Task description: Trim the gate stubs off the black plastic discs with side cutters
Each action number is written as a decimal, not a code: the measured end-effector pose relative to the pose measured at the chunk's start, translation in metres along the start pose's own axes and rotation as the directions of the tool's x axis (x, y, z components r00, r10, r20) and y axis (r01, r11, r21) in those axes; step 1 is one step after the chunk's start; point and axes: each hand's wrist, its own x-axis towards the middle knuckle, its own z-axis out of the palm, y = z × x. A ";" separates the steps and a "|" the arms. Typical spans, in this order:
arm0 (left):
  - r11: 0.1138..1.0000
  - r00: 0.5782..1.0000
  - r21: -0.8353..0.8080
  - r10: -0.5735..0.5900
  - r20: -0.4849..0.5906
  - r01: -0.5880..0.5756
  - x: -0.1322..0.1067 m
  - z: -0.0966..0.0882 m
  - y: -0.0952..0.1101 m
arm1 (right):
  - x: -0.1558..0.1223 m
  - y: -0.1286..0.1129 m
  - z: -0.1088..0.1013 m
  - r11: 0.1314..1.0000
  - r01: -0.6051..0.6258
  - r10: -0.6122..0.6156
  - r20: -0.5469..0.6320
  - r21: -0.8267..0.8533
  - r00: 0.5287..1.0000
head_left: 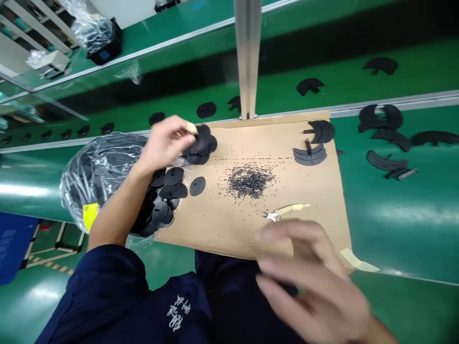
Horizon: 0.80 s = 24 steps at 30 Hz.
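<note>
My left hand [167, 141] reaches over the far left of a cardboard sheet [215, 222], a pale cover on one fingertip. Its thumb and finger close at the edge of a black oval disc [203, 134], which overlaps several others like it. A single black disc [197, 186] lies nearer me. My right hand [311, 277] is blurred above the sheet's near right edge; its fingers are apart and I see nothing in them. A scattered heap of tiny black pieces [250, 181] covers the middle of the cardboard.
A clear plastic bag [100, 167] of black discs bulges at the left. Curved black parts [310, 155] lie at the sheet's right, with more curved parts [387, 160] beyond. A metal post [247, 57] rises behind the cardboard. Torn tape [292, 208] lies near my right hand.
</note>
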 end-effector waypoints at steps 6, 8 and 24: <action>0.923 0.882 -0.370 0.084 0.463 0.107 -0.111 0.048 0.087 | 0.009 0.042 0.071 0.958 0.177 -0.170 0.050 -0.226 0.984; 0.918 0.879 -0.368 0.046 0.475 0.150 -0.125 0.057 0.079 | 0.003 0.050 0.078 0.968 0.187 -0.174 0.089 -0.167 0.981; 0.973 0.975 0.068 0.221 -0.004 -0.220 -0.133 0.057 0.050 | -0.012 0.063 0.074 0.409 -0.648 0.677 0.263 0.642 0.688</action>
